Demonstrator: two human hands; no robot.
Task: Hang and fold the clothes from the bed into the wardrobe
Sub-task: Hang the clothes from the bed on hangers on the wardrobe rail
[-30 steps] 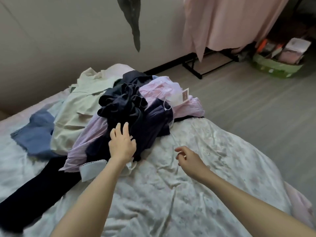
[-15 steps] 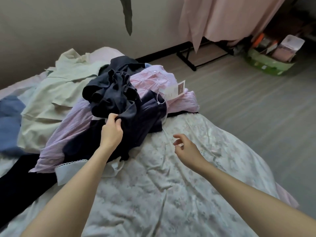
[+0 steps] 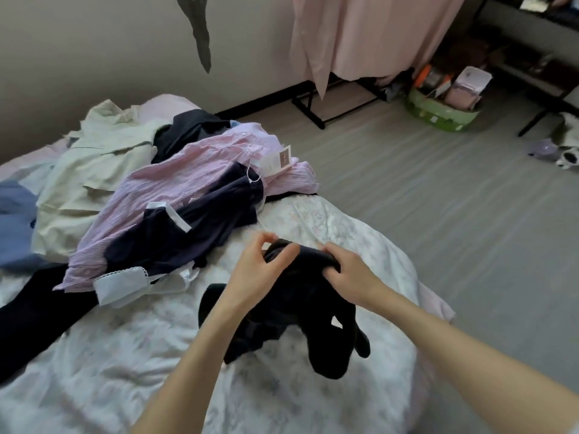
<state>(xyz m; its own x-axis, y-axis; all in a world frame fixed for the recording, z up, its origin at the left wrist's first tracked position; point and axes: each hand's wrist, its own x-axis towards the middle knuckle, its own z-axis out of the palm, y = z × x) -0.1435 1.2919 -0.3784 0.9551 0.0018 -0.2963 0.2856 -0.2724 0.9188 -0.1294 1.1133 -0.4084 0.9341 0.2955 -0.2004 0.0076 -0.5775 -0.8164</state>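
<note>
Both hands hold a crumpled dark navy garment (image 3: 294, 311) just above the bed (image 3: 125, 355), near its foot. My left hand (image 3: 260, 270) grips its upper left edge, and my right hand (image 3: 347, 270) pinches the upper right. The rest hangs down in folds. The clothes pile lies to the left: a pink striped shirt (image 3: 175, 183) with a paper tag (image 3: 279, 159), a navy top with white cuffs (image 3: 194, 227), a cream shirt (image 3: 91, 164), a blue piece (image 3: 15, 214) and long black trousers (image 3: 34, 311).
A pink curtain-covered wardrobe rack (image 3: 357, 36) on a black frame stands across the grey floor at the back. A green basket (image 3: 438, 112) with items sits to its right. Small objects (image 3: 560, 151) lie on the floor far right. A wall runs behind the bed.
My left hand has pulled the dark navy garment off the pile toward me. My right hand has closed on it too. The pink striped shirt is now uncovered.
</note>
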